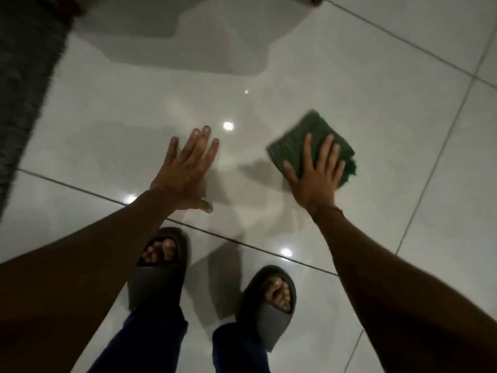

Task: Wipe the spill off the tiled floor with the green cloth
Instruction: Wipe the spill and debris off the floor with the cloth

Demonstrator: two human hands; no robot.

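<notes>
A folded green cloth (304, 135) lies flat on the glossy white tiled floor (134, 117), right of centre. My right hand (317, 173) presses down on it with spread fingers, covering its near half. Further left, my left hand (185, 170) rests flat on the bare tile, fingers apart, holding nothing. No spill stands out on the floor; only bright light reflections and soft shadows show on the shiny tiles between the hands.
My two feet in dark slide sandals (158, 267) (271, 302) stand just behind the hands. A dark grey rug (24, 76) runs along the left edge. A pale, blurred object (188, 28) and its shadow sit at the top. Dark grout lines cross the floor diagonally.
</notes>
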